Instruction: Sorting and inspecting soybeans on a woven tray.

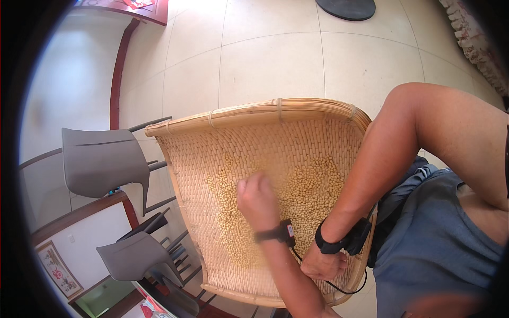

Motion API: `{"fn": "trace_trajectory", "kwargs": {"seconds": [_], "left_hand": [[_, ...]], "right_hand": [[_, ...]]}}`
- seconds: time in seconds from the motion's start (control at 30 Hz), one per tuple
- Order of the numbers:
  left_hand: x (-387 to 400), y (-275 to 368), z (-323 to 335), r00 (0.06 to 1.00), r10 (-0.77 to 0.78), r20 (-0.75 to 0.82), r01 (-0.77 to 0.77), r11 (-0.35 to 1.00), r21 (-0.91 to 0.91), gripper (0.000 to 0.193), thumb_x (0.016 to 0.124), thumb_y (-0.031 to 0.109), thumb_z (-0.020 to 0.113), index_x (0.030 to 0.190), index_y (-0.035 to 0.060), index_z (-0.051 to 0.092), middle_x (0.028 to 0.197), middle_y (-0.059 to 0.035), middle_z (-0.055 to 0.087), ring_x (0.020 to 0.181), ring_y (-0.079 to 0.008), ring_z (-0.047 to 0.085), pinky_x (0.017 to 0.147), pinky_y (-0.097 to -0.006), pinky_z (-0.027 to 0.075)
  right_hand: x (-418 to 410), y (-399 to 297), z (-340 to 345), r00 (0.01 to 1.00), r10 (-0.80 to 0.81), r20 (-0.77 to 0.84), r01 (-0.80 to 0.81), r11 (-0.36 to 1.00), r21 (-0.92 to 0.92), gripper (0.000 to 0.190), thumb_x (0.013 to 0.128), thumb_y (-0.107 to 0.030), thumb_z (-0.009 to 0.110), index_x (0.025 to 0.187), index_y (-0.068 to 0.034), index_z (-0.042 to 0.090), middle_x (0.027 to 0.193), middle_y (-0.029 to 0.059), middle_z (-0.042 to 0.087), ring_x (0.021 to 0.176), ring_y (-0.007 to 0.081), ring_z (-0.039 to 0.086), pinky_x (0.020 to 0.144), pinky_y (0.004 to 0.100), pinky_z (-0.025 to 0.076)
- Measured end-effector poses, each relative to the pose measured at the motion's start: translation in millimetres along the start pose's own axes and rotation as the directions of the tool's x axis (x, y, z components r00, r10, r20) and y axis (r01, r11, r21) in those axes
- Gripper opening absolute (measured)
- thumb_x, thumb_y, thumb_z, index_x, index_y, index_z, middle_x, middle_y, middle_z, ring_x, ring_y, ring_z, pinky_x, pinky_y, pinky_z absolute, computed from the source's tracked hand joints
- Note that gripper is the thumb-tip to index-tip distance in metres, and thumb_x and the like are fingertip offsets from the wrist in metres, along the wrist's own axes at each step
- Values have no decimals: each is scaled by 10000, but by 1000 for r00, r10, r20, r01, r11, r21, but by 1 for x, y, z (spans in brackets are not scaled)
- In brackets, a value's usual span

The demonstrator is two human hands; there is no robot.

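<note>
A woven bamboo winnowing basket (pixel 191 159) lies before me, its raised rim curving around the side nearest my body. Pale yellow beans (pixel 310 190), apparently soybeans, are spread over its floor in a loose layer. My left hand (pixel 258 196) is over the middle of the beans, blurred, with its fingers bent; whether it holds any is hidden. Close to the near rim, my right hand (pixel 324 264) is beside my left forearm, its fingers curled inward and its palm out of sight. Both wrists wear black straps with small devices, and a black cable runs beneath the right hand.
Grey chairs (pixel 105 163) stand beyond the basket's far edge. The floor is pale tile (pixel 270 63). A round black base (pixel 348 7) rests on it at the top, and a red wooden furniture corner (pixel 157 12) shows at upper left.
</note>
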State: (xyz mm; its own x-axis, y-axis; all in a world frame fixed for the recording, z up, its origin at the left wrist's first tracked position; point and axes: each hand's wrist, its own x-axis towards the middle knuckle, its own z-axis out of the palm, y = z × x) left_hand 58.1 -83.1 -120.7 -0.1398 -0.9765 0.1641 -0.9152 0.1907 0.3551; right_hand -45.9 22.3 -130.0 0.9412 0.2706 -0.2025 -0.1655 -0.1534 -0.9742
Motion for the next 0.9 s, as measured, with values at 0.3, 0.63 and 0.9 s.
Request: {"fn": "trace_trajectory", "kwargs": {"seconds": [0.3,0.63,0.9], "left_hand": [[2,-2,-6,1000,15,-6,-15,997,75,131,929,74,749,1032,99,827,977,-135,728,887,-364,724,811,-461,599],[3,5,-9,985,-27,168,-19,964,264,110,973,152,747,977,43,761,990,-182,724,946,-396,693,832,-503,567],[-50,9,-85,905,-418,76,417,840,-346,68,1059,34,594,1040,-18,633,1035,-145,720,878,-247,723,802,-395,621]], "right_hand": [[-6,-7,-9,999,-27,17,26,998,51,215,937,-62,597,1089,19,725,976,180,797,840,299,804,706,413,664],[-22,-10,-11,999,-16,-40,20,994,107,240,936,-60,588,1112,22,730,988,173,799,854,288,804,719,407,661],[-36,-2,-4,994,66,-82,-48,977,207,261,935,-58,581,1130,24,734,997,168,801,866,279,804,729,403,658]]}}
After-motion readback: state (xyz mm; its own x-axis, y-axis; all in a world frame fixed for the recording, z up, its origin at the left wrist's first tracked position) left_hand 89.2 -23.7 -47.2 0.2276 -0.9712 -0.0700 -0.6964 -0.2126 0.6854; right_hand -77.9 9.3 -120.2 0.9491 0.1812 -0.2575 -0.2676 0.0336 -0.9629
